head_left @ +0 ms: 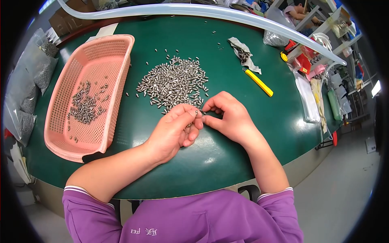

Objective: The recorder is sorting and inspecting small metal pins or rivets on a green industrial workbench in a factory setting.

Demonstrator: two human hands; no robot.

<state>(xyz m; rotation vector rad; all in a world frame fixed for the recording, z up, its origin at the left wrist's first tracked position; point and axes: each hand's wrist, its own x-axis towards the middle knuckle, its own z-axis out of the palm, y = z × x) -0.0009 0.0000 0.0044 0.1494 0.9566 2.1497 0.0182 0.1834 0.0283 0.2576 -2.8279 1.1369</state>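
Note:
Both of my hands meet over the green tabletop, just in front of a heap of small silvery metal pieces. My left hand is closed, with a few of these small metal pieces showing at its thumb and curled fingers. My right hand pinches at a small dark metal piece right beside the left fingertips; its exact shape is too small to make out. To the left stands a pink perforated plastic basket with a smaller pile of the same kind of pieces in it.
A yellow utility knife lies on the right, below a crumpled pale wrapper holding dark bits. Clear bags of metal parts line the left edge. A translucent tube arches along the back. Shelving and another person are at the far right.

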